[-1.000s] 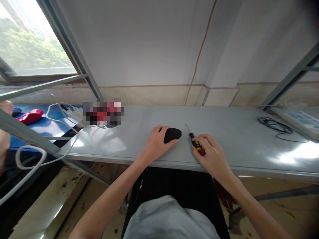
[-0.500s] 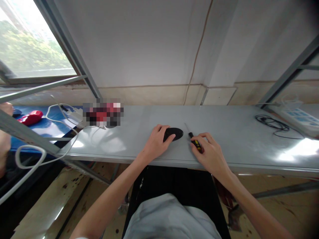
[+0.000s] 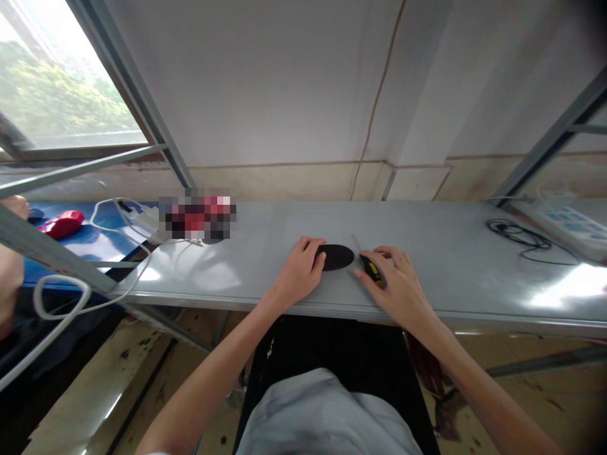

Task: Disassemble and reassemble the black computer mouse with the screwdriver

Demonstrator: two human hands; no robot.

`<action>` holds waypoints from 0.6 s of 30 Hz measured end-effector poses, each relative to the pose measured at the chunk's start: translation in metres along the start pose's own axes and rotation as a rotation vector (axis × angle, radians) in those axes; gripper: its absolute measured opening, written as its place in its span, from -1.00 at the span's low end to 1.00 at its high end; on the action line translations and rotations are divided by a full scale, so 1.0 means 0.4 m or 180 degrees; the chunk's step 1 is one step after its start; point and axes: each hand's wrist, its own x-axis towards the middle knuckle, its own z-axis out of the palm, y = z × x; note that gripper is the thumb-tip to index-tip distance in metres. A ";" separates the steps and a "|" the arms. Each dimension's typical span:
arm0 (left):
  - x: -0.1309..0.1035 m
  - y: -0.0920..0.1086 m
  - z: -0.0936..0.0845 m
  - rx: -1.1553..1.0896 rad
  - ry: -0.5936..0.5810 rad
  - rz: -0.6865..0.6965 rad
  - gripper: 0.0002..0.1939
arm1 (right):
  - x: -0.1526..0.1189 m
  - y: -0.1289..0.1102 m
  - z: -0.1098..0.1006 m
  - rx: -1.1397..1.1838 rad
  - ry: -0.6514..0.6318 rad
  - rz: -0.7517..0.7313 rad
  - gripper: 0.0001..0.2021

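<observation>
A black oval object, like a computer mouse (image 3: 337,257), lies at the middle of the grey table (image 3: 265,221). My left hand (image 3: 301,268) grips its left end between thumb and fingers. To the right of it is a screwdriver (image 3: 374,270) with a black and yellow handle, its thin shaft pointing away from me and to the left. My right hand (image 3: 396,278) is around the handle, with the thumb on the near side and fingers over the far side. The screwdriver and the black object are a small gap apart.
A blurred red and black patch (image 3: 199,218) is at the back left, with a white cable (image 3: 95,221) beside it. A coiled black cable (image 3: 516,235) and a white power strip (image 3: 573,224) lie at the right. Another person's arm (image 3: 9,272) shows at the far left.
The black object has turned a little and shifted slightly right in my left hand. My right thumb and fingers have moved along the screwdriver handle toward its shaft.
</observation>
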 end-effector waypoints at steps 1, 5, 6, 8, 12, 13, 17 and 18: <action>0.000 0.002 -0.001 -0.0022 -0.0002 0.0028 -0.71 | 0.007 0.003 0.003 -0.0037 -0.0032 -0.0038 -0.55; 0.001 0.006 -0.004 -0.0118 -0.0026 0.0143 -0.69 | 0.038 0.010 0.017 -0.0055 -0.0164 -0.0110 -0.46; 0.001 0.006 -0.005 -0.0138 -0.0044 0.0166 -0.69 | 0.042 0.012 0.021 -0.0022 -0.0184 -0.0148 -0.46; 0.001 0.008 -0.007 -0.0177 -0.0092 0.0222 -0.69 | 0.046 0.017 0.029 0.0056 -0.0188 -0.0220 -0.49; 0.000 0.010 -0.010 -0.0232 -0.0226 0.0292 -0.68 | 0.038 0.030 0.036 0.0179 -0.0081 -0.0266 -0.54; 0.000 0.010 -0.009 -0.0235 -0.0242 0.0281 -0.67 | 0.035 0.033 0.035 0.0205 -0.0054 -0.0282 -0.54; -0.002 0.004 -0.004 -0.0204 -0.0242 0.0114 -0.61 | 0.030 0.035 0.025 0.0259 0.0024 -0.0315 -0.54; -0.003 0.002 -0.003 -0.0204 -0.0253 0.0066 -0.58 | 0.029 0.033 0.022 0.0263 0.0038 -0.0313 -0.54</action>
